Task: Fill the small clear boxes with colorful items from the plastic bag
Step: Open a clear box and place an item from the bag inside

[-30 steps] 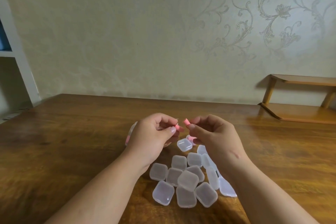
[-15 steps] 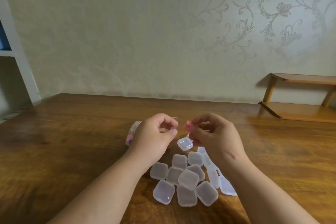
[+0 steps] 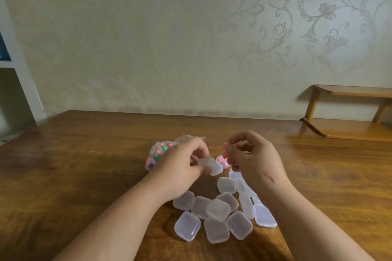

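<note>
Lowered since before, our left hand grips a clear box, our right hand pinches a pink item, over the wooden table by scrolled wallpaper.

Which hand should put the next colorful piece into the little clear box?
Right. The right hand pinches a pink piece close to the clear box that the left hand holds, so it likely only needs to drop it in.

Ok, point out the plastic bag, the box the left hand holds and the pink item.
plastic bag (image 3: pixel 157 154), head view, bulging left side.
clear box (image 3: pixel 210 165), head view, top face.
pink item (image 3: pixel 225 146), head view, exposed tip.
</note>
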Demonstrator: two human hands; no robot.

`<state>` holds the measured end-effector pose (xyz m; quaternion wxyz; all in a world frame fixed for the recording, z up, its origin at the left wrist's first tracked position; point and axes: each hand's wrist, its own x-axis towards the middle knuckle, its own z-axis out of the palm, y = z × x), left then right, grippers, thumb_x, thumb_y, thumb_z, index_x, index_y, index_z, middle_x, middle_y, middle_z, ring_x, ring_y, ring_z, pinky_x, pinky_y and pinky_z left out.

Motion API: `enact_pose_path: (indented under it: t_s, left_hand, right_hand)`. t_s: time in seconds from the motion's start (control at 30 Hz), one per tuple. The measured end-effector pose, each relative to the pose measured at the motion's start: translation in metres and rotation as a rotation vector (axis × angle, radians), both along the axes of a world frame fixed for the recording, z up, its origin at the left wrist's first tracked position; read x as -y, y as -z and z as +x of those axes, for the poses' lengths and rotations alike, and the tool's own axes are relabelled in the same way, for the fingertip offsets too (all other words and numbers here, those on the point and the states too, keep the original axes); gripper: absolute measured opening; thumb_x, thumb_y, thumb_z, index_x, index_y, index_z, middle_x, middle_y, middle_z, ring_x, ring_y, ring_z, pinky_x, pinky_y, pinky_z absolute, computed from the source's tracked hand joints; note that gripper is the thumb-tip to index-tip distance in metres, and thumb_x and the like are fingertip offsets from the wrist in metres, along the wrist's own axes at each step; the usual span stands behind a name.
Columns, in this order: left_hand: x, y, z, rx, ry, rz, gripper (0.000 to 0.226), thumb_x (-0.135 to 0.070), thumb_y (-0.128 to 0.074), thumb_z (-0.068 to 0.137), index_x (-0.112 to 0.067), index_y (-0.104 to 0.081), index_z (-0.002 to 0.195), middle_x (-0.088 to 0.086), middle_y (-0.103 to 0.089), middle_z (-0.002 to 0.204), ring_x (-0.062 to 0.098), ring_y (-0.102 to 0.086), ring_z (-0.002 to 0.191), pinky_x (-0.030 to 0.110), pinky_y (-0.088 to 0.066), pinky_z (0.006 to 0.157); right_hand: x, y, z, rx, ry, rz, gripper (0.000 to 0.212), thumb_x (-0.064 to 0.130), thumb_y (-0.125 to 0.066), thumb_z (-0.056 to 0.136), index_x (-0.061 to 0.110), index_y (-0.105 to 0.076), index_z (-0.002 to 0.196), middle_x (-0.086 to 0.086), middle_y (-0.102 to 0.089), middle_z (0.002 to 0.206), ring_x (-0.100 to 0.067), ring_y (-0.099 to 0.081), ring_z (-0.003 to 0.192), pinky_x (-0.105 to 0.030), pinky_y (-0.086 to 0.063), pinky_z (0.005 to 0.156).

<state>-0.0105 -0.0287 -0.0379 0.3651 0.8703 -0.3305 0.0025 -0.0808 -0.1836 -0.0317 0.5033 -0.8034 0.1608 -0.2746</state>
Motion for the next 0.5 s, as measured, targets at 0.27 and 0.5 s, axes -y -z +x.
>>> enact_pose_path:
  t_s: [0.27,0.5]
  left_hand:
    - [-0.0026,0.0033,0.0063,-0.203,0.041,-0.378,0.038,-0.011,-0.075,0.085,-0.046,-0.068,0.096,-0.023,-0.067,0.110,0.004,-0.065,0.107,0.036,-0.058,0.090]
    - [-0.0018,0.0037,0.0065,-0.201,0.050,-0.382,0.042,-0.006,-0.074,0.085,-0.042,-0.065,0.104,-0.021,-0.071,0.106,0.003,-0.067,0.102,0.034,-0.059,0.089]
  right_hand:
    - [-0.0046,-0.0047,-0.0037,-0.151,-0.128,0.060,0.023,0.005,-0.059,0.090,0.020,-0.074,0.080,0.000,-0.074,0.070,-0.015,-0.072,0.070,-0.033,-0.062,0.072]
    - [-0.0086,-0.0034,-0.0051,-0.119,-0.195,0.232,0.030,0.040,-0.065,0.090,0.013,-0.077,0.083,-0.006,-0.075,0.074,-0.021,-0.072,0.072,-0.036,-0.062,0.073]
